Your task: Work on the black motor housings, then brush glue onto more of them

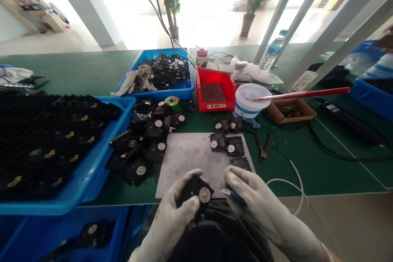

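Observation:
My left hand (176,208), in a white glove, holds a black housing (190,190) with a round silver disc at its right side. The thumb presses beside the disc. To its right, my right hand (250,194), also gloved, is closed round a dark blue tool (236,197) whose metal tip points left toward the housing without touching it. Both hands are over the near edge of a pale sheet (187,151). Several similar black units (231,145) sit on the sheet's right side, and more units (155,129) are piled at its left.
At left is a large blue tray (93,182) of black parts. Behind the sheet are a blue bin (193,77), a red bin (230,90), a white tub (252,96) and a cardboard box (278,116). Pliers (263,149) and a white cable (299,176) lie at right.

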A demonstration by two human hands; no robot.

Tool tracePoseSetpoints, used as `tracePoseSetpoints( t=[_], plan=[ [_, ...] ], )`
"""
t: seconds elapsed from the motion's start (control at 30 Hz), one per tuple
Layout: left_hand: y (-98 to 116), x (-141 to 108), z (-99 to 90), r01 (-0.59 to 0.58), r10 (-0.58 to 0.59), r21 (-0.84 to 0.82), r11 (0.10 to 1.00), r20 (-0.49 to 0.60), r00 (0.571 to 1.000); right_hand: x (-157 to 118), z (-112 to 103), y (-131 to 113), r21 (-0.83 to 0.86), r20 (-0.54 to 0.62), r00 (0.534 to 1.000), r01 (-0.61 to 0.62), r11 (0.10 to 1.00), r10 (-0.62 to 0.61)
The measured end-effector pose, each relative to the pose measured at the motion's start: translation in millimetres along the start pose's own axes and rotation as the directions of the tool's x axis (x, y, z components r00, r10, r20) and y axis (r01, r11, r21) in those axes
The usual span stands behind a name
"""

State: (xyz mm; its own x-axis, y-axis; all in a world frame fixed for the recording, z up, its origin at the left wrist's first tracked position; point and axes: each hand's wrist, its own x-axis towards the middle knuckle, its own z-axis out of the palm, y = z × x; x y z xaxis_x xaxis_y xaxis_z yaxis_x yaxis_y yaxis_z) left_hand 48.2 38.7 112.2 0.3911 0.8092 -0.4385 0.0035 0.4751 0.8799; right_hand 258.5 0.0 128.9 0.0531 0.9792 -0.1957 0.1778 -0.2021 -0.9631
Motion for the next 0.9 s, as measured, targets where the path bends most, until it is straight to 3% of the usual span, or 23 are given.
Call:
tracePoseSetpoints(
  t=[0.07,0.17,0.3,0.6,0.77,0.9],
  plan=[
    [0.5,1.0,0.2,0.016,-0.016,0.012,1.000,0.015,1.000,0.9,2.9,0.8,-0.185,-0.088,0.988,0.110,0.976,-0.128],
    [0.6,3.7,0.3,0.017,-0.019,0.075,0.997,0.027,0.999,3.8,6.7,1.9,-0.451,-0.083,0.921,0.306,0.839,-0.380],
    [4.8,5.4,-0.2,0.014,-0.021,0.189,0.982,0.035,0.999,9.1,8.7,-0.5,-0.556,-0.025,0.818,0.466,0.688,-0.575],
    [2.6,5.2,-4.2,-0.070,0.060,0.192,0.979,0.059,0.996,12.2,9.8,-7.3,-0.597,0.020,0.769,0.521,0.609,-0.638],
    [-1.2,7.4,-5.9,-0.105,0.092,0.201,0.974,0.072,0.993,11.9,9.7,-6.5,-0.604,0.038,0.767,0.529,0.597,-0.641],
    [2.2,5.1,-4.2,-0.069,0.060,0.218,0.974,0.047,0.997,12.6,9.5,-4.1,-0.612,0.060,0.766,0.534,0.583,-0.640]
  ],
)
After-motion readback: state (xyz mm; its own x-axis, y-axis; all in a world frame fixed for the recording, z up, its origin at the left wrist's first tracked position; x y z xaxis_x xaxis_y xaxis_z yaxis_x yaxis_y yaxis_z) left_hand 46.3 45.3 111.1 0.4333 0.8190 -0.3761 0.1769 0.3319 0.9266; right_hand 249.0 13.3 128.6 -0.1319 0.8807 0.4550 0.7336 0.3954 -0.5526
